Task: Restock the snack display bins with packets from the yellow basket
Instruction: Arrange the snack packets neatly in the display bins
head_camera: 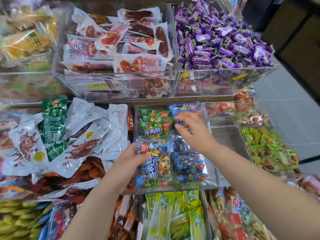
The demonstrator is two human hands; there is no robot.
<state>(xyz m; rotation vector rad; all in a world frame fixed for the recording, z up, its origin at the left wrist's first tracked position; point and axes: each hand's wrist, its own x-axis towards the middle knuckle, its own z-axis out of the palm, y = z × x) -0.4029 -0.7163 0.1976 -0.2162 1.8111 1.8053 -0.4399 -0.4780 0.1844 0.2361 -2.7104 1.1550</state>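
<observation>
Blue packet (154,163) | pinched in left hand (126,163) grip | right hand (192,132) grip pinching rear packet (185,107) | clear bin (212,170) part-filled, judged unfinished.

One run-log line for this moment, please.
left hand: holds blue packet; right hand: pinches rear blue packet; bin: green packets, blue stack

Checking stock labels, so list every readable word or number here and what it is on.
"牛肉粒": green packet in the clear bin.
"牛肉粒": blue packet in the left hand.
"虎皮凤爪": white packets on the left.
Yellow price tag: digits too blurred to read.
Purple sweets: lettering too blurred to read.
</observation>
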